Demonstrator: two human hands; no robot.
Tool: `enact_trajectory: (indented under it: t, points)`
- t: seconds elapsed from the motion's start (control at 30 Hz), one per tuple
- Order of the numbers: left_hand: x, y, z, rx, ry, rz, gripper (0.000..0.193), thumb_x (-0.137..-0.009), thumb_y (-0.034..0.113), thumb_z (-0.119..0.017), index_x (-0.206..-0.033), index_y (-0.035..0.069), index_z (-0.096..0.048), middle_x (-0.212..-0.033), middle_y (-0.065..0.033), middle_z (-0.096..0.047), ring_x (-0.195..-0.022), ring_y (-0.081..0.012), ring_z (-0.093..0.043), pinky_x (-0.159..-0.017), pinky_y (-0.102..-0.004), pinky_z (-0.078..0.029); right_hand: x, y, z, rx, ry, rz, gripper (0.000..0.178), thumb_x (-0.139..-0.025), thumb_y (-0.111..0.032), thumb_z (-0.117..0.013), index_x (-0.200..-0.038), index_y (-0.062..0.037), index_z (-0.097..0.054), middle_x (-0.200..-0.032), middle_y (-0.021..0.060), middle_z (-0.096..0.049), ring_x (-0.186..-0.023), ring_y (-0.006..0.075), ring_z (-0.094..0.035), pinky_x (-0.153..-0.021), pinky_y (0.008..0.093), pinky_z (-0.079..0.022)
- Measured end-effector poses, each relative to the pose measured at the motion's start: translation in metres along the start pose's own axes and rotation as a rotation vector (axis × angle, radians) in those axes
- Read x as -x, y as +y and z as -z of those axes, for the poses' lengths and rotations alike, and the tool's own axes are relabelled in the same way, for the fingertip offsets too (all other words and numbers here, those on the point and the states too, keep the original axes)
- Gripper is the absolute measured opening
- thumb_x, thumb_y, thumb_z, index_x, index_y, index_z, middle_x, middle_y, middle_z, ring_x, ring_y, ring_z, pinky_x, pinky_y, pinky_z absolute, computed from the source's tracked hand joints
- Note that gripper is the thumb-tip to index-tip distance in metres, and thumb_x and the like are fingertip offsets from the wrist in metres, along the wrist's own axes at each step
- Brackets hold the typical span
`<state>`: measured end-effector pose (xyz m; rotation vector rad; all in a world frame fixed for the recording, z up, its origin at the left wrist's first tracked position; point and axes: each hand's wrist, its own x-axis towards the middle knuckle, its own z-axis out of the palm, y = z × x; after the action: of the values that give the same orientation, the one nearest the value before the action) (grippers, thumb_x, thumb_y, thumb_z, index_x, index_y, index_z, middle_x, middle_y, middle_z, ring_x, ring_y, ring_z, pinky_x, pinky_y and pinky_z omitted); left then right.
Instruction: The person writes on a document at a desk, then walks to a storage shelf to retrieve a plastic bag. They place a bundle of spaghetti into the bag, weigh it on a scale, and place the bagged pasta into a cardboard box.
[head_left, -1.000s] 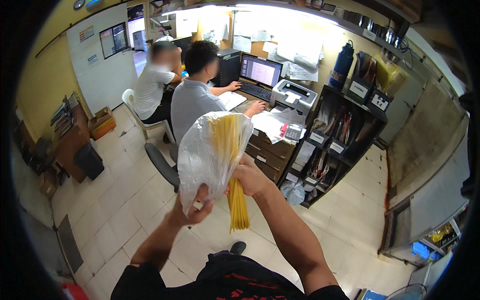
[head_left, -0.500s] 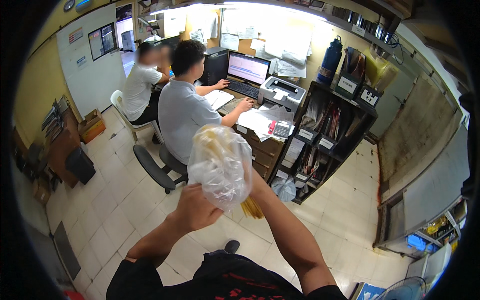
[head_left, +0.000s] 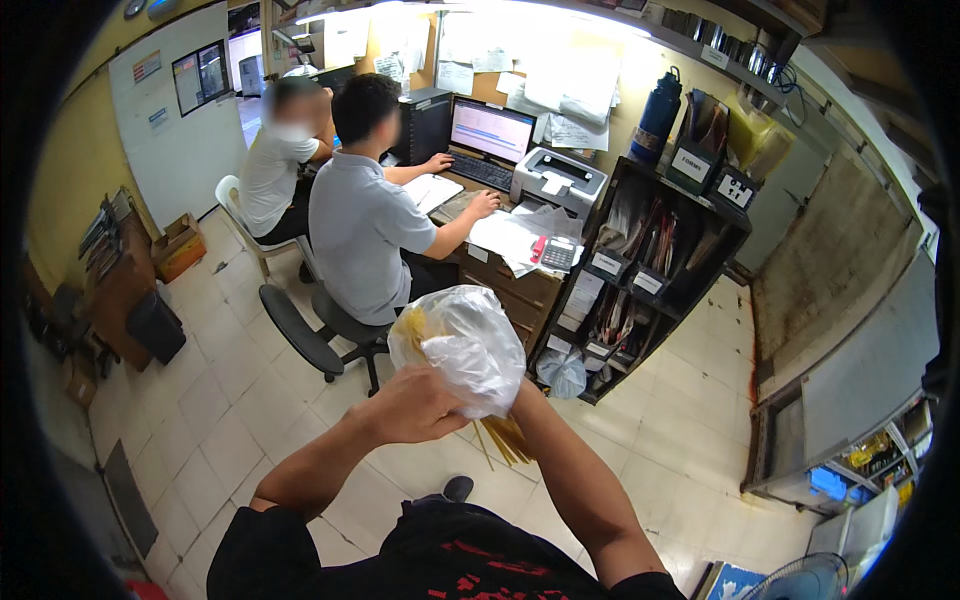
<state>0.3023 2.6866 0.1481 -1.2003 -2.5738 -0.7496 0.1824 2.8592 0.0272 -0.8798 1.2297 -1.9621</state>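
Note:
A crumpled, clear plastic bag (head_left: 472, 345) is held up in front of me over the tiled floor. My left hand (head_left: 413, 404) has its fingers curled onto the bag's lower left edge. Inside the bag, something yellowish shows through at the upper left. Below it, a bundle of thin yellow sticks (head_left: 508, 442) pokes out beside my right wrist, a few of them splayed. My right hand (head_left: 530, 405) reaches up behind the bag, and the plastic hides its fingers, so its grip does not show.
Ahead, a person in a grey shirt (head_left: 362, 230) works at a computer (head_left: 490, 133); another in white (head_left: 275, 185) sits farther left. An office chair (head_left: 300, 330) stands just left of the bag. To the right are a printer (head_left: 558, 183) and a black file shelf (head_left: 690, 215).
The bag has come lower and slightly right, its bulk now folded over toward the right. My left hand has moved right with it. The sticks below look more spread out.

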Motion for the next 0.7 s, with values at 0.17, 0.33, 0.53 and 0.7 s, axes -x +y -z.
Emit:
enact_trajectory:
  t: [0.17,0.33,0.53,0.7]
  points:
    - [0.019,-0.018,-0.003,0.006,0.249,0.069,0.030,-0.079,0.017,-0.072,-0.104,0.002,-0.065,-0.098,-0.0177,-0.067,-0.089,-0.0385,-0.065,-0.077,-0.0473,-0.051,0.038,-0.052,-0.012,0.133,0.130,-0.136,0.047,-0.086,-0.008,-0.073,-0.130,-0.0080,-0.056,-0.101,0.0104,-0.066,-0.081,0.0199,-0.066,-0.067,0.0336,-0.057]
    - [0.019,-0.027,-0.032,0.218,0.546,0.259,0.030,-0.078,0.004,-0.072,-0.104,-0.002,-0.058,-0.092,-0.0179,-0.061,-0.084,-0.0372,-0.064,-0.073,-0.0420,-0.051,0.040,-0.096,-0.044,-0.243,0.128,0.057,0.015,-0.087,-0.002,-0.066,-0.100,-0.0014,-0.058,-0.071,0.0067,-0.056,-0.052,0.0173,-0.056,-0.047,0.0313,-0.048]
    - [0.019,0.019,-0.061,0.346,0.501,0.060,0.021,-0.080,0.001,-0.073,-0.096,-0.001,-0.059,-0.088,-0.0172,-0.060,-0.078,-0.0334,-0.063,-0.070,-0.0393,-0.051,0.034,-0.092,-0.052,-0.237,0.366,0.168,0.009,-0.090,-0.002,-0.060,-0.098,-0.0003,-0.058,-0.068,0.0071,-0.056,-0.051,0.0179,-0.054,-0.050,0.0303,-0.046]
    - [-0.002,0.025,-0.026,0.241,0.749,0.113,0.034,-0.080,-0.006,-0.066,-0.114,-0.003,-0.064,-0.089,-0.0171,-0.062,-0.076,-0.0280,-0.062,-0.067,-0.0353,-0.049,0.025,-0.077,-0.050,0.640,0.536,0.073,0.035,-0.088,-0.009,-0.063,-0.120,0.0007,-0.052,-0.086,0.0159,-0.067,-0.068,0.0298,-0.065,-0.061,0.0398,-0.052]
